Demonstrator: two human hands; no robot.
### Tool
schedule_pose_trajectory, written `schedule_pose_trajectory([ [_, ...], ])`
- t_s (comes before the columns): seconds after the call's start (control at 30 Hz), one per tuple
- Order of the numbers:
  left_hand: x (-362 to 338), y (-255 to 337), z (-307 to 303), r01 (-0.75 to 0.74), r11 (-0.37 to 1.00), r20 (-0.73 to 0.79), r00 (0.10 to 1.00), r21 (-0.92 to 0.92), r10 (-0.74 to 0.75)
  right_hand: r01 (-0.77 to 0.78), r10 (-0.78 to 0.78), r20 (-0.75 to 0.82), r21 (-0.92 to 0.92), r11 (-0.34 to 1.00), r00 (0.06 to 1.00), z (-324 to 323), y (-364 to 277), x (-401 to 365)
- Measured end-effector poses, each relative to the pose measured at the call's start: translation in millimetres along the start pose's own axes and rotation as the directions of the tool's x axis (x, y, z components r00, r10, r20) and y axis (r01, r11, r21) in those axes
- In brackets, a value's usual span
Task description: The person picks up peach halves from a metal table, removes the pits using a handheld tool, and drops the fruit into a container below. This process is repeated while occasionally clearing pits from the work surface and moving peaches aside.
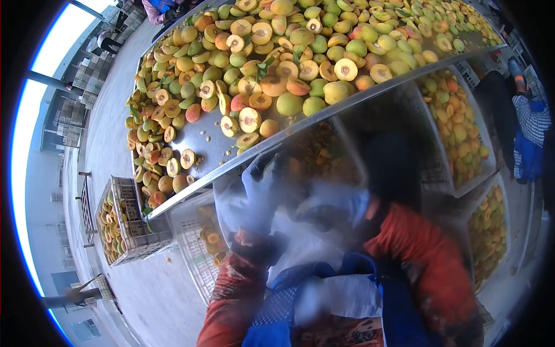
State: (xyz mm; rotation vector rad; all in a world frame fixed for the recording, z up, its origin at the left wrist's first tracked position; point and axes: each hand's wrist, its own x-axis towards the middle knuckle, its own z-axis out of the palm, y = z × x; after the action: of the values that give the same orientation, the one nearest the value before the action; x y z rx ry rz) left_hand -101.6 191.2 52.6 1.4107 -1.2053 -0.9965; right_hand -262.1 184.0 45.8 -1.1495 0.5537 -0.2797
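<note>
My left hand [254,194], in a pale glove with dark patches at the fingers, is just below the metal rim [324,113] of a sorting table. My right hand [332,202], also gloved, is close beside it to the right. Both are smeared, so I cannot make out their fingers or anything between them. Beyond the rim lies a heap of yellow-green and reddish stone fruit, some whole [289,104] and many cut into halves [250,120]. Several loose stones and a few leaves lie among them.
A crate of fruit [118,225] stands off the table's left corner. Another white crate [193,254] is below the rim on the left. More fruit-filled crates [457,124] stand at the right. A person in a checked sleeve [532,120] is at the far right.
</note>
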Motion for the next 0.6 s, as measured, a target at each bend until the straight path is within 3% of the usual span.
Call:
schedule_pose_trajectory([
  [0.1, 1, -25, -5, 0.004, 0.995, 0.011, 1.000, 0.099, -0.005, -0.049, 0.050, 0.031, -0.031, 0.998, 0.998, 1, -2, 0],
  [0.13, 2, -19, -7, -0.075, 0.987, 0.105, 0.993, 0.142, 0.061, -0.044, 0.046, 0.031, -0.080, 0.996, 0.998, 4, -2, 0],
  [0.17, 2, -14, -7, -0.075, 0.987, 0.103, 0.993, 0.143, 0.061, -0.043, 0.046, 0.033, -0.080, 0.996, 0.998, 5, 11, 7],
  [0.2, 3, -9, -7, -0.069, 0.992, 0.120, 0.991, 0.106, 0.056, 0.379, -0.383, 0.037, -0.261, 0.888, 0.923, 5, 32, 21],
  [0.23, 5, -6, -9, -0.064, 0.995, 0.135, 0.989, 0.072, 0.054, 0.706, -0.733, 0.121, -0.408, 0.578, 0.670, 4, 42, 30],
  [0.27, 8, -21, -18, -0.263, 0.919, 0.106, 0.965, 0.295, 0.242, 0.713, -0.736, 0.129, -0.405, 0.573, 0.664, 6, 27, 26],
  [0.3, 12, -40, -27, -0.420, 0.754, 0.122, 0.899, 0.505, 0.420, 0.458, -0.459, 0.086, 0.029, 0.889, 0.884, 6, 10, 16],
  [0.33, 15, -43, -28, -0.102, 0.987, -0.149, 0.981, 0.127, 0.120, 0.026, -0.127, 0.202, 0.438, 0.899, 0.971, 5, -3, 9],
  [0.37, 11, -46, -52, -0.037, 0.969, -0.202, 0.979, -0.243, -0.013, 0.023, -0.126, 0.209, 0.437, 0.899, 0.970, 1, -6, 6],
  [0.4, 5, -38, -79, 0.135, 0.692, -0.162, 0.924, -0.709, -0.347, -0.008, -0.051, 0.146, 0.375, 0.927, 0.988, -4, -8, 2],
  [0.43, -12, -50, -106, -0.053, 0.918, -0.325, 0.942, -0.393, -0.085, -0.040, 0.017, 0.075, 0.315, 0.948, 0.997, -10, -8, -1],
  [0.47, -29, -36, -124, -0.009, 0.978, -0.420, 0.902, 0.209, 0.098, 0.025, -0.024, -0.009, 0.283, 0.959, 1.000, -19, 7, 1],
  [0.5, -51, -51, -179, 0.069, 0.975, -0.384, 0.923, 0.211, 0.018, 0.113, -0.138, -0.186, -0.139, 0.984, 0.973, -30, 45, 15],
  [0.53, -67, -51, -213, 0.336, 0.911, -0.374, 0.898, 0.239, -0.233, 0.104, -0.305, -0.297, -0.539, 0.836, 0.905, -38, 75, 25],
  [0.57, -80, -64, -231, 0.370, 0.835, -0.320, 0.914, 0.408, -0.249, 0.109, -0.304, -0.295, -0.531, 0.840, 0.906, -39, 78, 22],
  [0.6, -78, -79, -250, 0.274, 0.831, -0.330, 0.937, 0.484, -0.116, -0.182, -0.175, -0.385, -0.729, 0.660, 0.906, -40, 77, 21],
])
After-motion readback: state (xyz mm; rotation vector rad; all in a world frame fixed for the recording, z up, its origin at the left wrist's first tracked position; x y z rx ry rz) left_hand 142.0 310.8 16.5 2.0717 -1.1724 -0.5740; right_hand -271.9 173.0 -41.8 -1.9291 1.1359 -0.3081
